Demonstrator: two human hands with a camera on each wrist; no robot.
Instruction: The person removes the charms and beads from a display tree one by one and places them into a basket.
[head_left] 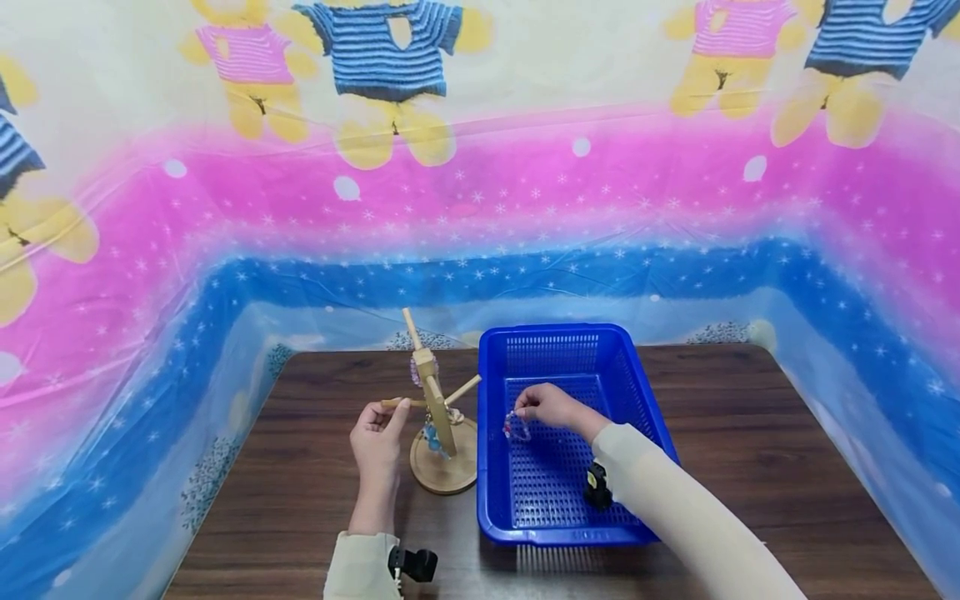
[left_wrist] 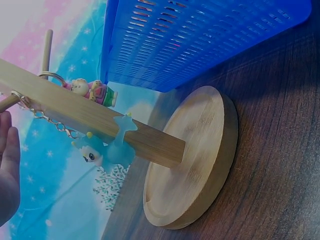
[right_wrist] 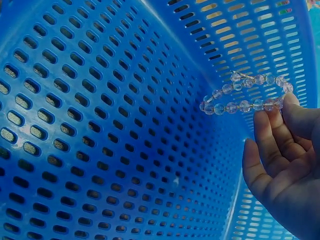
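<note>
A wooden stand (head_left: 438, 425) with a round base and side pegs sits on the brown table, left of a blue basket (head_left: 645, 408). My left hand (head_left: 382, 414) pinches the tip of the stand's left peg (head_left: 408, 403). Small charms hang from the stand: a pink figure (left_wrist: 92, 91) and a blue one (left_wrist: 99, 151) on a chain. Only the fingers of my left hand (left_wrist: 7, 170) show at the left wrist view's edge, beside the stand's base (left_wrist: 195, 160). Inside the basket, my right hand (head_left: 527, 413) pinches a clear bead bracelet (right_wrist: 245, 95) just above the perforated floor (right_wrist: 100, 130).
The table (head_left: 750, 433) is walled in by a printed plastic sheet (head_left: 480, 208) on three sides. Bare wood lies to the right of the basket and left of the stand. Small black cameras sit on both wrists.
</note>
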